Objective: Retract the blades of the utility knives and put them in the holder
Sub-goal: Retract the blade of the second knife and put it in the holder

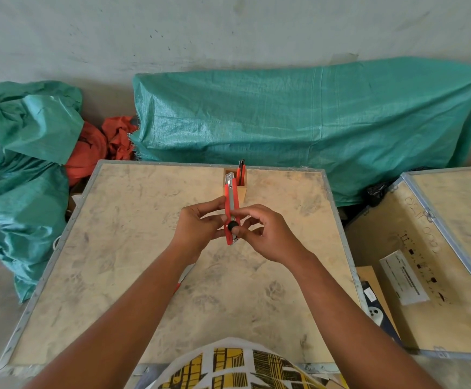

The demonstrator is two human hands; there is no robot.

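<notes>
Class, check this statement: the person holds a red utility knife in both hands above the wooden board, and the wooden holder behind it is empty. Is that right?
Not quite. The head view shows the holder is not empty: another knife already stands in it. The rest holds: the left hand and right hand together hold the red utility knife above the wooden board.

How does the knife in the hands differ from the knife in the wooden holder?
The held knife is gripped above the table by the left hand and the right hand; the stored knife stands in the holder, untouched. The held knife shows its whole body; the stored knife shows only its top. Both are orange-red.
</notes>
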